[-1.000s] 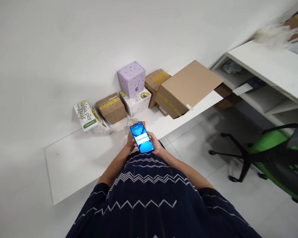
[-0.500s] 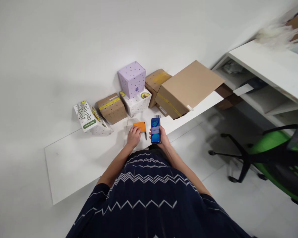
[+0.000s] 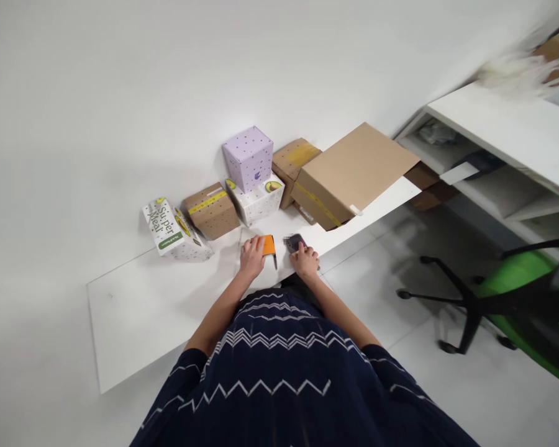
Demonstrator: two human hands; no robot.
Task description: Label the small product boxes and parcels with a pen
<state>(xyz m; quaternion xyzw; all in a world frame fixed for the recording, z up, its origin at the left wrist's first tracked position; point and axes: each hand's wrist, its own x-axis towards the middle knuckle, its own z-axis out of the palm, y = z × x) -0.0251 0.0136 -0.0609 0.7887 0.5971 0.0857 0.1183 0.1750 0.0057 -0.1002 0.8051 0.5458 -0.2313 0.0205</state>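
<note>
One phone points its long axis forward-left, back upward, at our bench's near edge, our right hand half-closed round it, left hand bent on a flat orange item, grip unclear, while our leftmost carton reads "Su-per Meal".

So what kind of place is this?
It looks like an office or storage room, though I can't be sure which. There's a wheeled green-and-black chair, a white shelf unit, and a long white table with several boxes on it, like the big brown box.
</note>
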